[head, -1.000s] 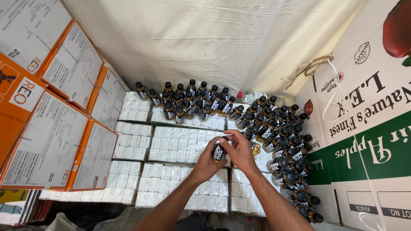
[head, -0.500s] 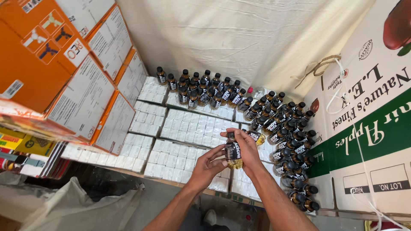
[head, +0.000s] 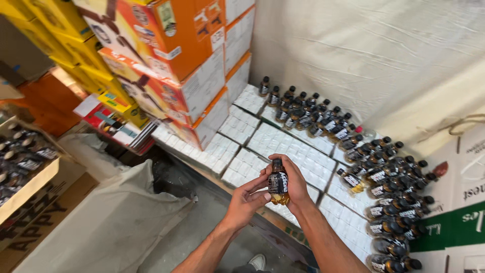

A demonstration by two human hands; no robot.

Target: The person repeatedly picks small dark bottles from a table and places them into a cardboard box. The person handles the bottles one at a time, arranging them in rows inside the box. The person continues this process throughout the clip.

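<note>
i hold one small amber bottle (head: 278,183) upright in front of me, above the near edge of the packed white cartons (head: 283,146). it has a dark cap and a dark label band, with amber liquid showing below the label.

my right hand (head: 295,182) wraps the bottle from the right side, fingers closed around the body and thumb behind it. my left hand (head: 247,198) comes in from the lower left, fingertips pressed against the label and lower body. both hands are closed on the bottle; neither is spread.

handling notes, as i judge them:
- keep the bottle vertical so the liquid stays off the cap.
- let the right hand carry the weight; use the left fingertips only to turn or steady the label.
- keep the grip on the body, not the cap, to avoid loosening it.
- keep the bottle over the cartons, not over the gap by the floor, where a slip would mean a long drop.

surroundings: a dense cluster of matching capped bottles (head: 384,177) stands on the cartons, running along the white sheet (head: 364,55) at the back and down the right side. they stand packed close together, so a careless elbow could topple several. orange and white boxes (head: 172,60) are stacked to the left. a grey-white sack (head: 111,222) lies on the floor at lower left, beside an open cardboard box of bottles (head: 25,167). green and white printed boxes (head: 454,222) stand at the right edge.
</note>
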